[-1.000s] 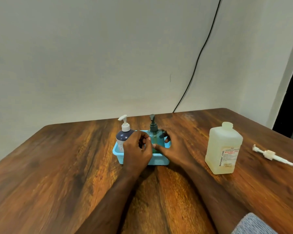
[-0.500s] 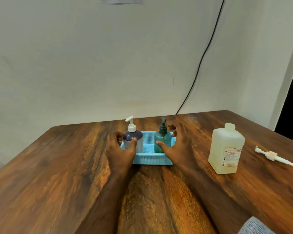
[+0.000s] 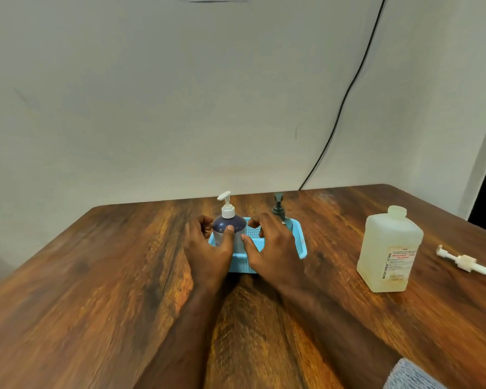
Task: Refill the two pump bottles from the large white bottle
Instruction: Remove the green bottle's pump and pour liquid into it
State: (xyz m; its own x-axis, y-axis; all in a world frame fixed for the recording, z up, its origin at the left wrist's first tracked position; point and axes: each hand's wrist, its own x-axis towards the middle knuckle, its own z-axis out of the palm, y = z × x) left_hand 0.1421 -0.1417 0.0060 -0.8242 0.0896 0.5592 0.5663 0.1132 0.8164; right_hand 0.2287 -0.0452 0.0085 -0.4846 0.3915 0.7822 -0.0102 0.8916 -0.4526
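Note:
A purple pump bottle [image 3: 230,223] with a white pump stands at the left end of a light blue basket [image 3: 301,243]. My left hand [image 3: 208,249] is wrapped around it, thumb on its front. At the basket's right end stands a green pump bottle [image 3: 279,210]; only its dark pump and shoulder show behind my right hand [image 3: 274,245]. That hand hovers over the basket's middle with fingers spread, its thumb close to the purple bottle. The large white bottle [image 3: 390,249], uncapped and labelled, stands on the table to the right.
A loose white pump with its dip tube [image 3: 466,262] lies at the far right of the wooden table [image 3: 96,276]. A black cable [image 3: 345,99] runs down the wall behind. The table's right edge is near the white bottle.
My left hand went from the green bottle to the purple one and holds it. My right hand has left the green bottle and shifted left over the basket.

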